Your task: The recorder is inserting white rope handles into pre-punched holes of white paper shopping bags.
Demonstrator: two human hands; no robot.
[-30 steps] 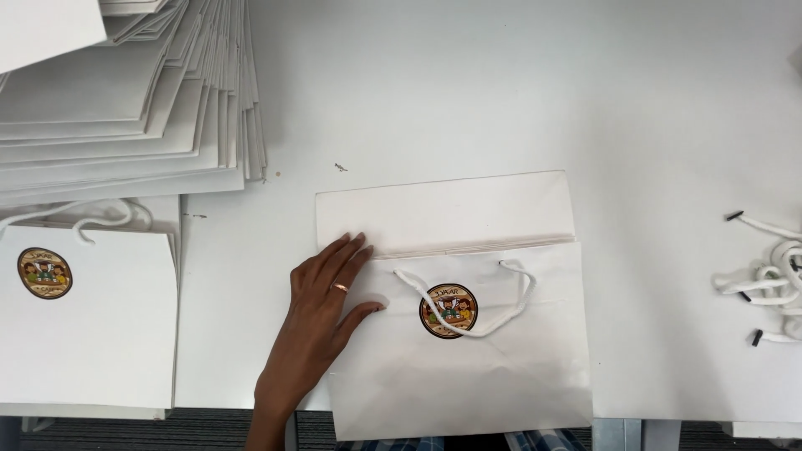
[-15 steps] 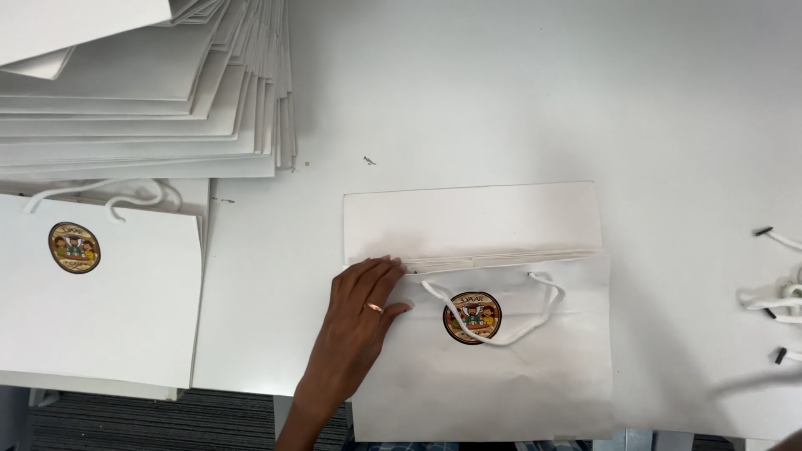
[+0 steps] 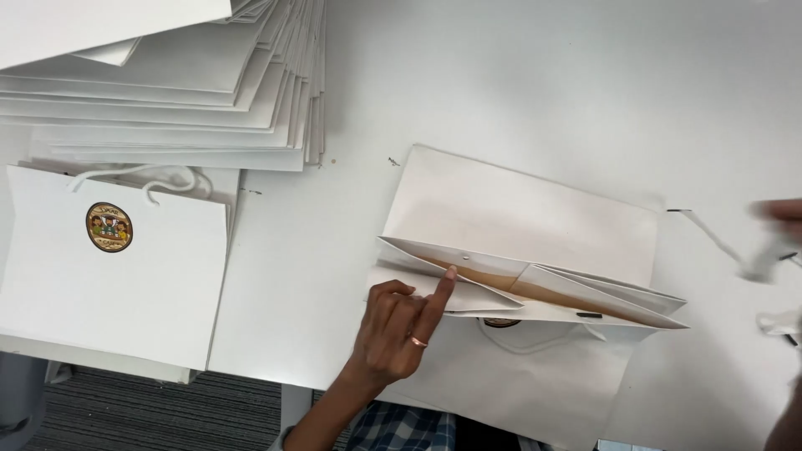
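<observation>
A white paper bag [image 3: 518, 217] lies on the white table [image 3: 543, 83] with its mouth pulled open, so the brown inside and the folded side gussets show. My left hand [image 3: 397, 330] grips the near wall of the mouth, its index finger raised against the rim by a small punched hole. A white cord handle and a round sticker are half hidden under the open rim. My right hand [image 3: 781, 210] is blurred at the right edge and holds a white cord [image 3: 710, 238] with a black tip, lifted just off the bag's right end.
A fanned stack of flat white bags [image 3: 167, 100] fills the upper left. Below it lies a bag with a cord handle and a round sticker [image 3: 109, 276]. More loose cords [image 3: 781, 321] lie at the right edge. Dark carpet [image 3: 125, 409] shows past the table's near edge.
The bag lay flat under my left palm; now its mouth is opened up and my left fingers grip the near wall. My right hand has come in from the right with a cord.
</observation>
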